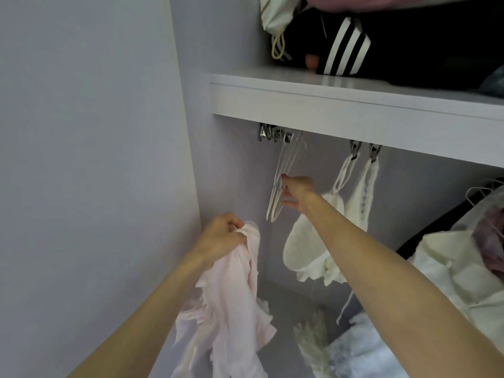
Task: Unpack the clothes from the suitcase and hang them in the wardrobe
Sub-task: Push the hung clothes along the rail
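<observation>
A person stands facing an open wardrobe, both bare arms reaching forward. The left hand [222, 236] is raised at the lower left, its fingers curled tight around the bunched top edge of a pale pink garment [234, 301], which hangs down from the fist in loose folds. The right hand [296, 190] stretches further in and pinches the lower part of a few thin white hangers [283, 175] between thumb and fingertips. The hangers dangle from metal hooks [275, 133] under a white shelf [354, 105]. Just to the right, a white knitted top [308, 246] hangs from two metal clips [364, 151]. On the shelf lies a black garment with white stripes [343, 47]. More pale clothes [450, 268] hang at the far right.
</observation>
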Motion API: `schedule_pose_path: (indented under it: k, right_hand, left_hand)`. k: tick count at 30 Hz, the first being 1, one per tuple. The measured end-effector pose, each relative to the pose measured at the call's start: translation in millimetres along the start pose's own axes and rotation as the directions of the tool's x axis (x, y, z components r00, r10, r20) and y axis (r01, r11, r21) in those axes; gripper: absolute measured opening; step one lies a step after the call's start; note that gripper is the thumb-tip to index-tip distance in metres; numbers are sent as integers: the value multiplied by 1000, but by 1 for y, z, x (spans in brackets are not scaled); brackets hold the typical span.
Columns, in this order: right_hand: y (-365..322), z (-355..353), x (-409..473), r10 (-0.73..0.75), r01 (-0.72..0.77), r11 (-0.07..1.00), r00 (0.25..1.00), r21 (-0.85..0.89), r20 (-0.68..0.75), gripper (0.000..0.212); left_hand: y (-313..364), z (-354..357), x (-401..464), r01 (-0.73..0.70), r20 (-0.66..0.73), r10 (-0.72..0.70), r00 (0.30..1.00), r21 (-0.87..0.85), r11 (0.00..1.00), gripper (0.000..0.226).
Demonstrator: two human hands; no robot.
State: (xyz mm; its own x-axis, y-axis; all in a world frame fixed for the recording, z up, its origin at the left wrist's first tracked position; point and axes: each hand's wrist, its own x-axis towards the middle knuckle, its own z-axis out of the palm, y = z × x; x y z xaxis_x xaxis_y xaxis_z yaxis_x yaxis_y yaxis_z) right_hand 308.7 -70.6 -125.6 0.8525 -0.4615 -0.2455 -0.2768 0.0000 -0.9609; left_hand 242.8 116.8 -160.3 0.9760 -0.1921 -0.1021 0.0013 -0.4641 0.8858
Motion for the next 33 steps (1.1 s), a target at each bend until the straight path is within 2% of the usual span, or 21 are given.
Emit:
schedule_pose_path:
  k: [2, 4, 8, 10, 12, 14, 18, 21, 25, 30, 33]
  right_hand:
    - [0, -1, 7, -69, 62, 993, 996, -103, -64, 24]
    - [-2, -4, 10, -93, 81, 988, 991, -134, -92, 27]
    - [-13, -14, 12, -72, 72, 997, 991, -7, -108, 25]
    - [-17, -18, 13, -125, 122, 992, 980, -29, -154, 29]
    - [-15, -25, 14, -191, 192, 981, 966, -13, -174, 24]
    - [-11, -33, 13, -252, 253, 967, 950, -20, -185, 36]
    - [-7, -53, -4, -280, 296, 951, 947, 86, -155, 39]
    - [-1, -67, -16, -227, 241, 965, 966, 106, -125, 31]
    - [18, -88, -32, -208, 227, 966, 966, 125, -152, 9]
    - [58, -116, -58, -216, 241, 969, 938, 61, -272, 45]
    - [91, -137, -83, -218, 256, 959, 941, 125, -258, 45]
  left_hand:
    - [-3, 0, 2, 1, 1, -1, 1000, 20, 1000, 21]
    - [-4, 1, 2, 5, 16, -5, 1000, 23, 1000, 18]
    - [-5, 5, 3, -21, -10, 22, 1000, 98, 995, 12]
    - [-2, 7, 1, -42, -29, 46, 999, 139, 989, 12]
    - [3, 9, -1, -57, -49, 66, 997, 173, 983, 10]
    - [6, 11, -3, -59, -74, 78, 994, 232, 971, 7]
    - [5, 16, -6, -3, -76, 26, 997, 287, 958, 34]
    - [3, 22, -10, 22, -84, 4, 996, 305, 952, 38]
    - [5, 33, -17, -19, -16, 22, 1000, 203, 979, 22]
    - [6, 48, -24, -11, -33, 10, 999, -17, 1000, 20]
    - [14, 59, -32, 1, 35, -1, 999, -17, 1000, 12]
